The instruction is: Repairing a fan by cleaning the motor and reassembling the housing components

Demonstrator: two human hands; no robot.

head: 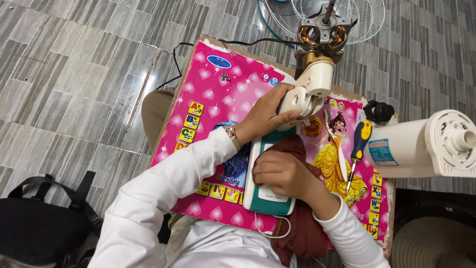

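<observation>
My left hand (267, 113) grips the cream plastic neck (306, 92) of a fan body, just below its bare motor (323, 33) with copper windings. My right hand (282, 172) presses a maroon cloth (297, 208) onto the white and teal base panel (263, 196) of the fan. The panel lies on a pink children's board (218, 99) with hearts and letter tiles. A thin white cord runs from the panel's near end. Both arms wear white sleeves, and a watch sits on the left wrist.
A screwdriver (358, 149) with a yellow and blue handle lies on the board at the right. A white cylindrical fan housing (421, 146) rests beyond it, with a black knob (379, 110) nearby. A wire fan guard (357, 15) lies on the tiled floor, a black bag (39, 223) at lower left.
</observation>
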